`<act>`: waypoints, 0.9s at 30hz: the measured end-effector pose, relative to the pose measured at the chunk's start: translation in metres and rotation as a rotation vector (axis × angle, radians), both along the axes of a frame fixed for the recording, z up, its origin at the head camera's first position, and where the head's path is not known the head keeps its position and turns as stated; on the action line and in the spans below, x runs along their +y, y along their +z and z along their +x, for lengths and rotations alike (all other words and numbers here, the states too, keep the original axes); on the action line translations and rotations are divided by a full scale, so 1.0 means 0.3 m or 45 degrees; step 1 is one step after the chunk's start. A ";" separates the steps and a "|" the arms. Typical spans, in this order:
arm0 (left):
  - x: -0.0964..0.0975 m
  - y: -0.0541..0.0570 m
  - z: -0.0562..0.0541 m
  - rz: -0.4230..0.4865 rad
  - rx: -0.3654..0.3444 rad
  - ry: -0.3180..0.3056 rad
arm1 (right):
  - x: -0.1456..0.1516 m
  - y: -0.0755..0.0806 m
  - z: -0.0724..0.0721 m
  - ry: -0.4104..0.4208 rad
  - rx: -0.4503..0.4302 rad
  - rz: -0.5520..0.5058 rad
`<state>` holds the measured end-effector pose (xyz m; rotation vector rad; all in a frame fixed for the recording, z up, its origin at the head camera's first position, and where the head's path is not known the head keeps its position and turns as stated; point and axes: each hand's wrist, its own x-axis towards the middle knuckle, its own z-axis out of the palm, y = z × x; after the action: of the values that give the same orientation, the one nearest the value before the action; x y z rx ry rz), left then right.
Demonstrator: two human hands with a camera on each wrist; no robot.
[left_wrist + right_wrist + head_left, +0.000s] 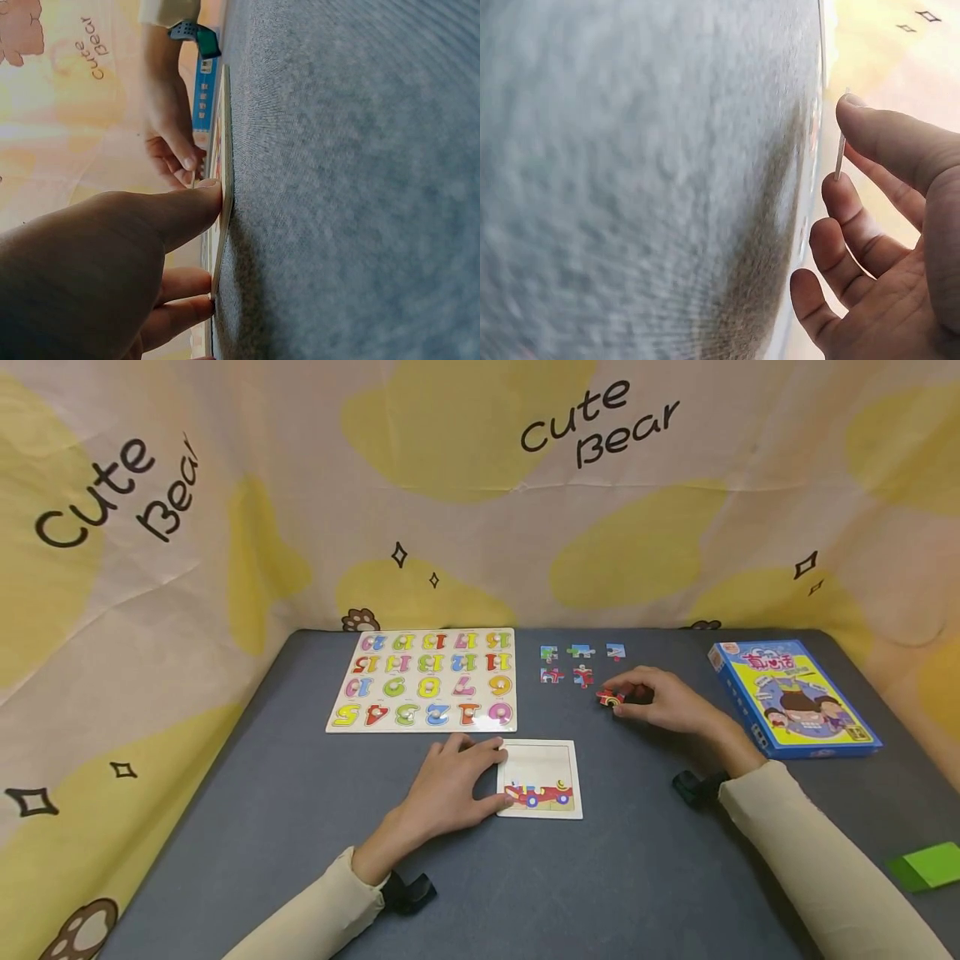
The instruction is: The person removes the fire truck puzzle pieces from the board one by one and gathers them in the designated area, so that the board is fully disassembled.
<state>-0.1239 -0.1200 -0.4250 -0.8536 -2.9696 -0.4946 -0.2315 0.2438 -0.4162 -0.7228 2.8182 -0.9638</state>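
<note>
A puzzle piece (609, 699) with a red and yellow picture is pinched between the thumb and fingertips of my right hand (663, 700). The right wrist view shows this piece (840, 155) edge-on as a thin pale strip. My left hand (448, 783) lies at the left edge of a small white puzzle tray (534, 762), its thumb on the lower left and its fingertips by the upper left corner. Fitted pieces along the tray's lower part form a red car (542, 794); above them the tray's bare surface shows. Several loose puzzle pieces (581, 651) lie in two rows beyond the right hand.
A number board (420, 728) with coloured numerals lies behind the tray, to the left. At the right stands a blue and yellow box (806, 702), near the right forearm. A green object (928, 866) sits at the table's right edge. A printed cloth (465, 468) hangs behind the table.
</note>
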 end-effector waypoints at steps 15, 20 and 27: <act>-0.001 0.005 0.001 -0.009 -0.021 0.003 | 0.032 -0.022 -0.059 -0.022 -0.010 0.021; -0.001 0.001 0.000 -0.013 -0.025 0.004 | 0.037 -0.026 -0.078 -0.043 -0.019 0.039; -0.003 0.000 -0.001 -0.008 -0.014 0.003 | 0.040 -0.029 -0.112 -0.047 0.000 0.021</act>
<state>-0.1243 -0.1209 -0.4249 -0.8508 -2.9831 -0.4917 -0.2650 0.2559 -0.4249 -0.6714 2.8457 -0.9443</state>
